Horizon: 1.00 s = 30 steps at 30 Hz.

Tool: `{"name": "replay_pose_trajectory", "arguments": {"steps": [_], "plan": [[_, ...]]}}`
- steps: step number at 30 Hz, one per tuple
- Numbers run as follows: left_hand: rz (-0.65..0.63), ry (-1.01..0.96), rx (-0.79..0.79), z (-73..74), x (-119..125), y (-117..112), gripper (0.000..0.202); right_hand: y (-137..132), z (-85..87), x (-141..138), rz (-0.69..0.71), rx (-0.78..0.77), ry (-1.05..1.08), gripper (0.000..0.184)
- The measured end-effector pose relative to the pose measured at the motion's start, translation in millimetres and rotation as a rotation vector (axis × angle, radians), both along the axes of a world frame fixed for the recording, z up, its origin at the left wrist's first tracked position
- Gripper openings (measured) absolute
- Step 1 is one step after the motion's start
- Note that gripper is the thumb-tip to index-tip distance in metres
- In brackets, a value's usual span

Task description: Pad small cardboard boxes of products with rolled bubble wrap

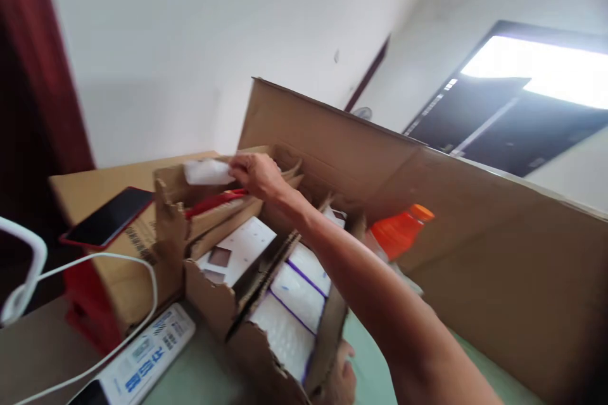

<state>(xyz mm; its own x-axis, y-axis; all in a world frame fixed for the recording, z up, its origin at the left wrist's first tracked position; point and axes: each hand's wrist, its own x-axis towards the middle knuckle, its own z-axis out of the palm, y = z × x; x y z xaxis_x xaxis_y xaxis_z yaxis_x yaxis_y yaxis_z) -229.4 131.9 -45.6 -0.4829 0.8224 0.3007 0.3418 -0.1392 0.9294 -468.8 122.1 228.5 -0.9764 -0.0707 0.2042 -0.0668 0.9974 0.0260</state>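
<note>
My right hand reaches across a cardboard box with cardboard dividers. Its fingers pinch a small white packet, blurred, over the box's far-left compartment. A red item lies in the slot just below that hand. White cartons with square cutouts fill the middle compartment. In the nearest one sit white bubble-wrapped packs with purple edges. At the box's lower right side my left hand shows only partly, its fingers curled against the cardboard wall.
A phone rests on another carton at left. Beside it are a white cable and a white labelled power strip or device. An orange bottle stands behind the box, before a tall cardboard panel. The table is pale green.
</note>
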Motion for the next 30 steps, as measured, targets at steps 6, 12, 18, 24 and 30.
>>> {"name": "replay_pose_trajectory", "arguments": {"steps": [6,12,18,24,30], "plan": [[-0.057,0.028,-0.007,-4.1,13.3,-2.3,0.033,64.3,-4.4,207.8,-0.124,0.037,0.963,0.009],[-0.04,0.099,0.0,-9.5,12.5,-10.6,0.031,193.2,-72.6,371.5,-0.826,0.34,0.971,0.012],[-0.044,0.153,-0.024,-11.5,7.5,-17.7,0.029,268.8,-156.8,393.0,-1.281,0.028,0.228,0.019],[-0.032,0.176,-0.049,-5.1,9.5,-16.2,0.03,273.2,-147.7,409.5,-1.202,-0.081,0.051,0.039],[-0.003,0.148,-0.06,-3.6,11.1,-4.5,0.031,232.7,-72.6,345.5,-0.856,0.06,0.307,0.035]]}}
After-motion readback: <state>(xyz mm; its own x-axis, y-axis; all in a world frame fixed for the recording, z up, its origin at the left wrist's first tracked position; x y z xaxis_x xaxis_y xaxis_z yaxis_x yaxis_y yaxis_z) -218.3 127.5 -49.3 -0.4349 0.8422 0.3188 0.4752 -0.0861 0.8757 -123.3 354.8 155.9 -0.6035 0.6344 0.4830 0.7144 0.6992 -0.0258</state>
